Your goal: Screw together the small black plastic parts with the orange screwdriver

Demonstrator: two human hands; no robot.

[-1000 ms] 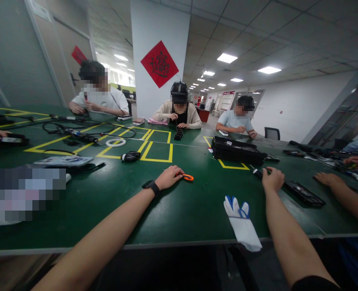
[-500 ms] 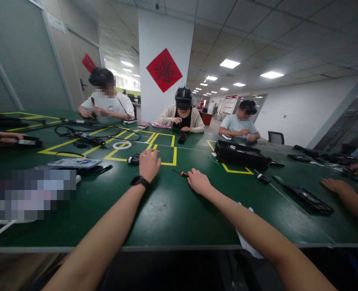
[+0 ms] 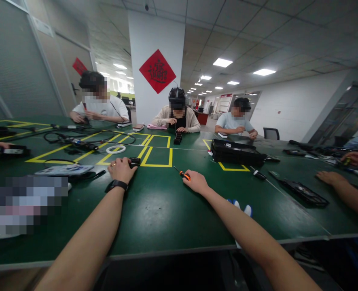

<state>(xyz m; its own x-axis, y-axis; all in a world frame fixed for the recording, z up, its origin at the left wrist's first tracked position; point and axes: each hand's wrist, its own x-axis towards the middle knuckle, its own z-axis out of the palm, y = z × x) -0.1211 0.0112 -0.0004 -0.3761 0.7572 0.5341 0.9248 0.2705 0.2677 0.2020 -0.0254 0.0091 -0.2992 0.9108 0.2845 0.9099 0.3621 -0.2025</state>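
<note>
Moved since half a second ago: left hand [image 3: 121, 169], drawn back and leftward, now lying over small black device [image 3: 134, 162] just left of yellow floor-tape rectangle [image 3: 156, 155]; fingers curled, closed on the device's near end. Right hand [image 3: 196, 182]: closed loosely on screwdriver [image 3: 181, 173], handle end hidden in the fist. Screwdriver: orange grip, thin dark shaft, lying low over green table [image 3: 154, 210]; long axis running diagonally, tip pointing away and to the left. White-and-blue glove [image 3: 245, 210] partly hidden behind right forearm.
</note>
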